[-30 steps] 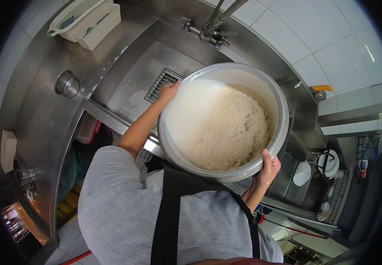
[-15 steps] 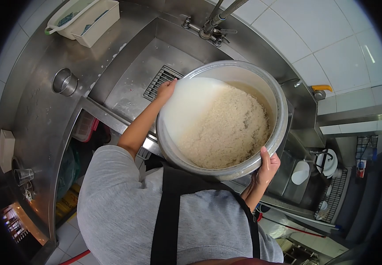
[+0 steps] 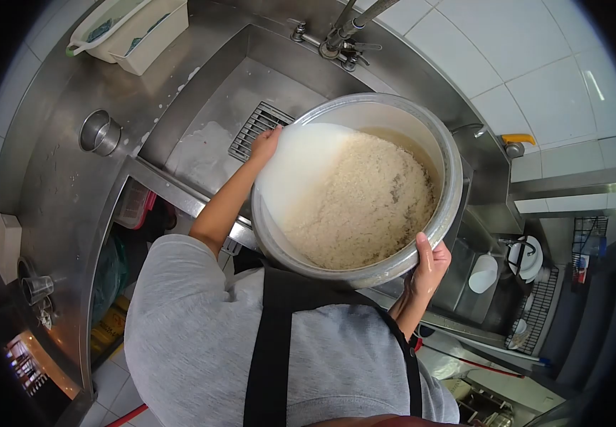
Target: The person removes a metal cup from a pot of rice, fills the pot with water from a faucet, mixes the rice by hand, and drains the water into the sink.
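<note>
A large metal pot [image 3: 452, 167] is tilted over the steel sink [image 3: 215, 92], its low side toward the left. Inside it, wet rice [image 3: 365, 206] is heaped to the right and cloudy white water [image 3: 297, 167] gathers against the left rim. My left hand [image 3: 265, 144] grips the far-left rim, with most of its fingers hidden behind the edge. My right hand [image 3: 432, 265] is closed on the near-right rim, thumb on top. Beside my left hand, a drain grate [image 3: 259, 130] lies in the sink floor, with a whitish wet patch [image 3: 207, 151] to its left.
A steel cup [image 3: 100, 133] stands on the counter left of the sink. Beyond it is a cream plastic container [image 3: 144, 43]. Taps [image 3: 336, 46] rise behind the sink. At right, a second basin holds a white dish [image 3: 483, 274], near a wire rack [image 3: 535, 313].
A whitish wet patch has spread on the sink floor left of the grate. The pot and both hands have barely shifted.
</note>
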Available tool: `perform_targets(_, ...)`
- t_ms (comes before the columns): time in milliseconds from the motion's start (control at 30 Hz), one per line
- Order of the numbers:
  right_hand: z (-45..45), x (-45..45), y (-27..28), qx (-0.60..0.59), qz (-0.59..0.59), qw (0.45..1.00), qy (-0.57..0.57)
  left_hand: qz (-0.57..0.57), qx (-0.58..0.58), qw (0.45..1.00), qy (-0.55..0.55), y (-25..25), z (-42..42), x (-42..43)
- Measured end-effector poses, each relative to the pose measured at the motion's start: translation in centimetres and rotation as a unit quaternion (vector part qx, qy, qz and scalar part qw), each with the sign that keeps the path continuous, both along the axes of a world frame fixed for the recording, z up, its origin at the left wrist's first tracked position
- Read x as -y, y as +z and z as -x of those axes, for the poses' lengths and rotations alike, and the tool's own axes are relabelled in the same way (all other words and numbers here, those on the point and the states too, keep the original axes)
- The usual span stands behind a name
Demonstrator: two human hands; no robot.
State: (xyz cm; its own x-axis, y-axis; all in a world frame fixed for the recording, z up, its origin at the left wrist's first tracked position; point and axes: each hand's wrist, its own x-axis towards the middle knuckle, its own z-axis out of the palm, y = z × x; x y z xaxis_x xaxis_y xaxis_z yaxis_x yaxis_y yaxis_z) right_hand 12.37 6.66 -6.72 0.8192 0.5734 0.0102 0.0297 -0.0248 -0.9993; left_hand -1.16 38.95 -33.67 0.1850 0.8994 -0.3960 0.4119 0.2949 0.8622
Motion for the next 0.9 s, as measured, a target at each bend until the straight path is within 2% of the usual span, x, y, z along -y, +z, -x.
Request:
perform_targets(100,0.4,-0.3,0.3,0.005,0.003,1.000,-0.005,0.002,0.011,1.000,0.011,-0.7,-0.2,0.0)
perform_targets(233,0.3,-0.3,0.3,0.000,0.006,1.000,0.001,0.011,0.036,0.999,0.025,0.8,0.0,0.7)
perform_targets(467,0.6,-0.2,0.5,-0.013,0.003,1.000,0.002,0.022,0.045,0.999,0.015,-0.7,-0.4,0.2)
perform_targets(633,1.0,-0.5,0.6,-0.010,0.009,1.000,-0.007,-0.031,0.022,0.999,0.003,-2.1,-0.8,-0.6)
perform_targets(900,1.8,-1.1,1.4,0.010,0.008,1.000,-0.001,-0.039,0.025,0.999,-0.007,-2.9,-1.2,-0.5)
